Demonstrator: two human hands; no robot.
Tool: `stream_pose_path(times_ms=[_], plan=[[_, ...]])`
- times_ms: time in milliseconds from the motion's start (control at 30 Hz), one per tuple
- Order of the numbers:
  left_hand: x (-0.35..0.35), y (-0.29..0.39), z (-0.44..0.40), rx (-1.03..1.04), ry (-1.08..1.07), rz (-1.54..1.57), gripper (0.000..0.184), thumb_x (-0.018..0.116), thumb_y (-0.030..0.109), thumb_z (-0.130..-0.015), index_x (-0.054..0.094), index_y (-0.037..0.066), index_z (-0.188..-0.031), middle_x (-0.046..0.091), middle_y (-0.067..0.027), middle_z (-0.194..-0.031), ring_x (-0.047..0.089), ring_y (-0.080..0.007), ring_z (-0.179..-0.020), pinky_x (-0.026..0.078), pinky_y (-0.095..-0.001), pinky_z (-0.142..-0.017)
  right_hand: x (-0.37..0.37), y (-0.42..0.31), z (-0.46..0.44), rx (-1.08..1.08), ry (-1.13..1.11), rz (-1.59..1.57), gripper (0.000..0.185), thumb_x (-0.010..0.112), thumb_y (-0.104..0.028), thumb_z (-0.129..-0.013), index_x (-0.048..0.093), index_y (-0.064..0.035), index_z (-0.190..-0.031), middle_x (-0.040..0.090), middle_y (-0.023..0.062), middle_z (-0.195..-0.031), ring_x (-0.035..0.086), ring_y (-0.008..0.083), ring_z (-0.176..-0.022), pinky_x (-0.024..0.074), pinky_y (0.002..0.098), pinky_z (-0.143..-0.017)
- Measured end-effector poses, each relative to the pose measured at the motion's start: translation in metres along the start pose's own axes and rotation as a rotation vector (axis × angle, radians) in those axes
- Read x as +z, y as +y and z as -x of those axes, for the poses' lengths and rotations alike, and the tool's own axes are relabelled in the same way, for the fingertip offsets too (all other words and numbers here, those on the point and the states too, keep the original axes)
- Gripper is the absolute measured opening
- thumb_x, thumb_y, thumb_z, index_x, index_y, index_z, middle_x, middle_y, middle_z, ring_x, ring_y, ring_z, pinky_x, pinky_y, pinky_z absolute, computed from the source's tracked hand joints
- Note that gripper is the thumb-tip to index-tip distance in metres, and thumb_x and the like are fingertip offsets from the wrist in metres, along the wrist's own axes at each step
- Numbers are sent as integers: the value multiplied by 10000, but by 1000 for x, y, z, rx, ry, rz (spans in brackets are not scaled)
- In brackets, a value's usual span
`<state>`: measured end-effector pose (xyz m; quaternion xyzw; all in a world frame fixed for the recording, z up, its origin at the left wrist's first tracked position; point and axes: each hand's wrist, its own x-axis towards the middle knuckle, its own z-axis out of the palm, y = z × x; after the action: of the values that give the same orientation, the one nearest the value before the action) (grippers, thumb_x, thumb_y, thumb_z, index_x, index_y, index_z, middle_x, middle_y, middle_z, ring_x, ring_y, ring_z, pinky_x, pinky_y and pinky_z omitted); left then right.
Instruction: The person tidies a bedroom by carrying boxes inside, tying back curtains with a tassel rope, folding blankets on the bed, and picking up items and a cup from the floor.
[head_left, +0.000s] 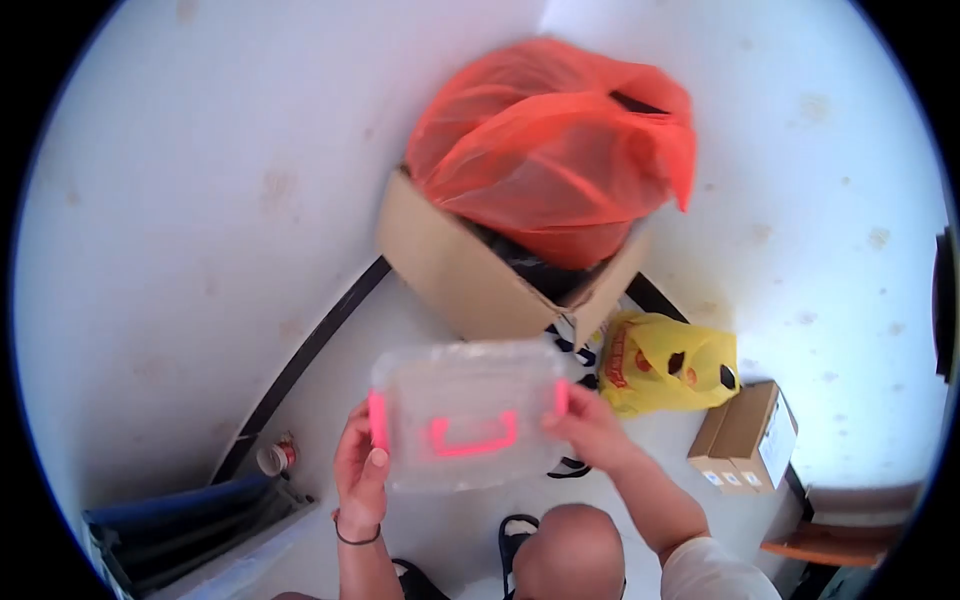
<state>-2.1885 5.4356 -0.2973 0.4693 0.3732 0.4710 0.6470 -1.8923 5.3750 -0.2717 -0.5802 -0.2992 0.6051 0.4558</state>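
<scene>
A clear plastic box (470, 390) with a pink handle and pink side clips is held up in front of my body, slightly blurred. My left hand (361, 462) grips its left side by the pink clip, thumb toward the near corner. At the right side, my right hand (585, 425) holds the box by the other pink clip. The handle faces me. Whether anything is inside the box cannot be made out.
In the corner, a cardboard box (450, 265) holds a large red bag (540, 150). To its right are a yellow bag (670, 365) and a small carton (740, 440). A red-and-white cup (277, 457) lies at left near a blue-edged object (180, 515).
</scene>
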Motion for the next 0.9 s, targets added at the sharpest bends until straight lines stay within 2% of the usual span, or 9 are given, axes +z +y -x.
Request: stream_pose_path(times_ms=[100,167,233,333,433,500,633,733,900], plan=[[29,50,-44,-116,-237,62,570,643,474,-909,539,57,-1284,524,-102,-1370,452,-205,-1312,361,-400,-1068,-58,-29,48,-109,227,-254,371,647,-73,-870,610,-41,-1238,661,26,-1105,622,126,-988,501,305,-897],[17,54,-65,-145,-221,-216,596,599,539,-917,541,71,-1281,568,-83,-1299,528,-214,-1228,411,-401,-1029,-100,-45,89,-168,455,-300,294,556,-104,-885,608,-44,-1168,645,12,-1027,611,122,-921,498,301,-859],[-20,37,-87,-143,-180,-429,395,600,408,-952,620,69,-1154,615,-9,-1095,567,-138,-1077,451,-331,-927,-145,-48,123,-198,685,-406,339,524,-162,-910,560,-20,-1216,625,29,-1074,597,131,-990,495,327,-883],[-100,0,-100,-159,-33,-728,310,652,233,-923,603,-6,-1113,648,-100,-1049,598,-190,-1010,458,-316,-905,-190,-48,142,-230,874,-261,446,470,-196,-957,456,45,-1332,583,126,-1247,565,266,-1183,491,445,-959],[-182,-19,-68,-68,50,-1238,307,657,180,-879,591,-32,-1092,633,-186,-1038,607,-300,-1004,467,-386,-907,-215,-36,121,-227,907,-299,484,456,-227,-980,389,36,-1381,499,160,-1335,502,305,-1257,474,512,-988],[-236,-45,-38,-123,113,-1301,308,663,180,-867,593,-29,-1081,626,-189,-1058,599,-334,-1027,459,-402,-926,-211,-47,112,-164,906,-353,533,432,-253,-997,310,14,-1441,406,188,-1440,434,338,-1327,417,555,-1058],[-244,-65,-24,-112,157,-1337,363,673,190,-848,591,-33,-1121,613,-210,-1127,584,-370,-1083,450,-429,-956,-221,-42,56,-201,821,-624,513,461,-277,-989,343,7,-1400,398,184,-1411,412,399,-1317,389,583,-1085],[-295,-85,-24,-93,221,-1434,459,687,193,-824,567,-47,-1196,605,-232,-1182,575,-389,-1117,444,-443,-979,-218,-28,8,-194,815,-751,423,450,-259,-1001,401,1,-1331,474,161,-1307,479,340,-1238,424,564,-1052],[-313,-91,-9,-435,163,-1481,655,753,237,-758,509,-61,-1288,575,-257,-1256,551,-401,-1175,427,-440,-1022,-205,34,-65,-190,1007,-768,408,513,-252,-980,429,-47,-1322,498,125,-1258,507,298,-1166,448,521,-1025]])
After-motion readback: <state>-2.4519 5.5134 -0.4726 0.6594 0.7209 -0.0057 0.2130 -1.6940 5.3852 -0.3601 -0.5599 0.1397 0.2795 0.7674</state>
